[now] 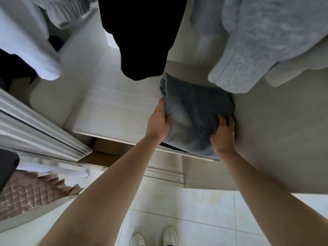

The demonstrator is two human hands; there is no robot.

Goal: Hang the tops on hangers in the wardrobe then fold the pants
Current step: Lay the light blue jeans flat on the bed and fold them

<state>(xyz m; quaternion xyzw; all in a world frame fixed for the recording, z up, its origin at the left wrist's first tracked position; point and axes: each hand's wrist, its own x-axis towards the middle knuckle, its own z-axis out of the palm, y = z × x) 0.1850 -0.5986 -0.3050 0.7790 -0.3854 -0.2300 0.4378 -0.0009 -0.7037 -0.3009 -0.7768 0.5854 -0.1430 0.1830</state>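
Folded blue-grey jeans (pixel 193 112) lie on the white wardrobe shelf (pixel 113 110), against the right inner wall, their near edge overhanging the shelf front. My left hand (pixel 158 119) grips the left side of the jeans, thumb on top. My right hand (pixel 223 134) holds their right near corner, fingers pressed on the fabric. Above the shelf hang a black top (pixel 142 36), a light grey knit sweater (pixel 262 41) and a white knit top (pixel 30 43).
The sliding door frame (pixel 40 132) stands at the left, its floor track (pixel 165 174) below the shelf. A cardboard box (pixel 104 151) sits under the shelf. A pink quilted bedspread (pixel 30 194) lies at the lower left. White slippers (pixel 154 237) stand on the tiled floor.
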